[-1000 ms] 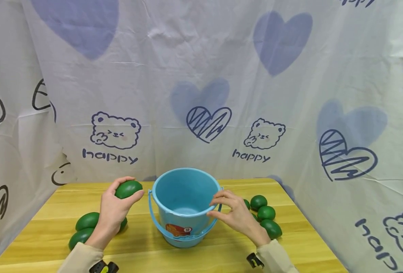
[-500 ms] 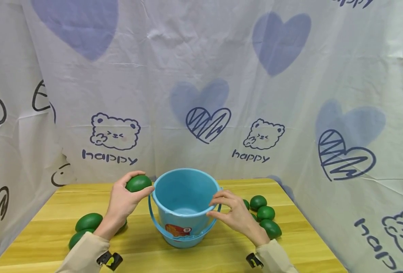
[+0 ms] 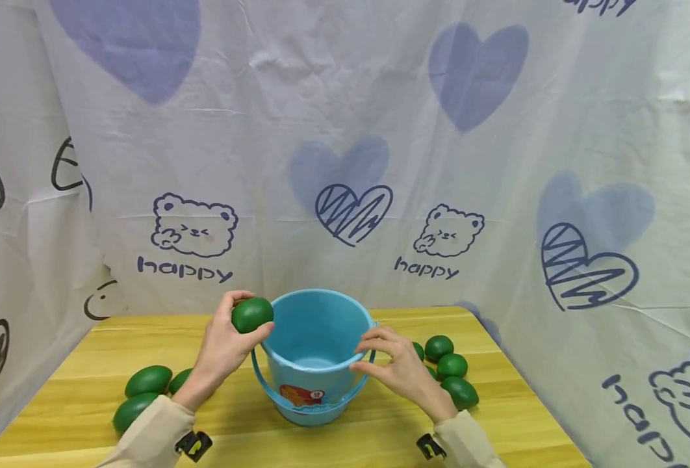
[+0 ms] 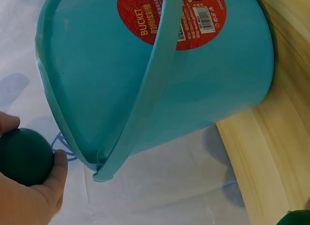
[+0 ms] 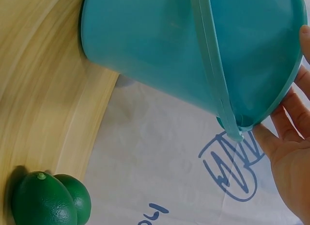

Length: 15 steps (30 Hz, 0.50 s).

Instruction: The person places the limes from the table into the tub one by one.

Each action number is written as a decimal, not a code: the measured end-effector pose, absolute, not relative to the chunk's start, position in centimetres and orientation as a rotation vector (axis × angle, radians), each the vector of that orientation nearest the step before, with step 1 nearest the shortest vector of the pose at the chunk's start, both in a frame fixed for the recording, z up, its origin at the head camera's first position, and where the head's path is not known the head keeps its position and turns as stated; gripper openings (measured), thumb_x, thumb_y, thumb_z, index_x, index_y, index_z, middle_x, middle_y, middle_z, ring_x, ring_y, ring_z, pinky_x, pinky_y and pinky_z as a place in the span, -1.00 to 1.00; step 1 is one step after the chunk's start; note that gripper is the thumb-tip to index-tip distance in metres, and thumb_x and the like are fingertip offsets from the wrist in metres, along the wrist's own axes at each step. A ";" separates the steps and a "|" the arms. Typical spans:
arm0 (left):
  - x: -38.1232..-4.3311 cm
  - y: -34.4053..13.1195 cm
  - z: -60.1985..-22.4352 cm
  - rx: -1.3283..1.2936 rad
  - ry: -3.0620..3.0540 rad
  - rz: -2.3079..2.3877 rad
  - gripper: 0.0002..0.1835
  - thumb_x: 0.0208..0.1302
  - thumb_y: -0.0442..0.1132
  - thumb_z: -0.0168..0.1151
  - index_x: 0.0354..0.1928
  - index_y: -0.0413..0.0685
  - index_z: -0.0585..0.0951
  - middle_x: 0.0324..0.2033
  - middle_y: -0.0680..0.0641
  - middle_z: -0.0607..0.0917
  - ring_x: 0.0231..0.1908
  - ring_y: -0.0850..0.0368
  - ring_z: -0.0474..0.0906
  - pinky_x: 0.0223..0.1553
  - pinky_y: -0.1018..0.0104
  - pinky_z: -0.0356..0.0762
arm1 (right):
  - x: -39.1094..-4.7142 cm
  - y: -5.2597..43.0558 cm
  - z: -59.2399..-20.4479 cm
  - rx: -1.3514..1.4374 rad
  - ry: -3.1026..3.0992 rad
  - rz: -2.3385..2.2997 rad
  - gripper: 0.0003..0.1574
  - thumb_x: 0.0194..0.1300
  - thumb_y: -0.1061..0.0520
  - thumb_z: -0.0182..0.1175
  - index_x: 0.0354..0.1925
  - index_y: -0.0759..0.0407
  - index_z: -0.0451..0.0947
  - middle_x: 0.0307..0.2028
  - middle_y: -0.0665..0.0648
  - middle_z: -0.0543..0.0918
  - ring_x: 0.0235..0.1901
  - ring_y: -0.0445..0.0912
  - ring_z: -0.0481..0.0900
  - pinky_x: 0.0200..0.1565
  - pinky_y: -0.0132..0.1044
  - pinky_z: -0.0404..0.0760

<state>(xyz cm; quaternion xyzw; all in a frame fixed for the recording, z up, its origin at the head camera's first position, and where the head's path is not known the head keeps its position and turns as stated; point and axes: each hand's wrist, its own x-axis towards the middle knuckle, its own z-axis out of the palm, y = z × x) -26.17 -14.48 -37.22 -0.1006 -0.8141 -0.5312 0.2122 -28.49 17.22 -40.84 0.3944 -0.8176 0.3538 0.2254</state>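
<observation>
Your left hand [image 3: 225, 341] pinches one lifted green fruit [image 3: 253, 315] beside the bucket [image 3: 316, 325]; your right hand [image 3: 397, 364] pinches its rim [image 3: 312, 369]. The other fruits [image 3: 452, 366] lie on the bench [image 3: 228, 442], not yet lifted.

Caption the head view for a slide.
The left hand holds a green fruit near a blue bucket, while the right hand grips the bucket's rim.

Soft, fairly even light fills the head view, palest on the white printed fabric backdrop [image 3: 687, 81] far right of the light-blue plastic bucket [image 3: 340, 382], while the dimmer right-wrist view shows shadow and faint glints at glossy dark-green oval fruits [image 5: 43, 202] right of the bucket.
</observation>
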 end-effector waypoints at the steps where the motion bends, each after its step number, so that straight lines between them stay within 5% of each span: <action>1: -26.2 -14.4 -37.3 -0.303 -2.260 -1.434 -0.39 0.14 -0.22 0.44 0.21 -0.07 0.39 0.01 -0.23 0.53 -0.17 -0.10 0.53 -0.30 0.26 0.57 | -28.5 17.2 -40.8 1.092 -2.248 0.968 -0.79 0.10 -0.03 0.46 -0.26 -0.06 0.70 -0.13 -0.03 0.64 -0.04 -0.17 0.57 0.03 -0.22 0.68; 6: -26.5 -13.9 -37.8 -0.396 -2.270 -1.255 -0.38 0.09 -0.23 0.49 0.21 -0.01 0.49 0.04 -0.19 0.55 -0.15 -0.09 0.56 -0.28 0.19 0.62 | -28.6 17.1 -40.9 1.096 -2.235 0.957 -0.78 0.10 -0.02 0.46 -0.26 -0.06 0.70 -0.13 -0.03 0.64 -0.05 -0.16 0.58 0.02 -0.22 0.68; 15: -26.9 -13.6 -38.4 -0.411 -2.288 -1.223 -0.30 0.04 -0.22 0.54 0.20 -0.04 0.38 -0.02 -0.21 0.62 -0.15 -0.09 0.60 -0.26 0.12 0.67 | -28.5 17.1 -40.8 1.108 -2.231 0.988 -0.79 0.08 0.03 0.47 -0.26 -0.05 0.69 -0.13 0.01 0.65 -0.06 -0.13 0.59 -0.02 -0.22 0.69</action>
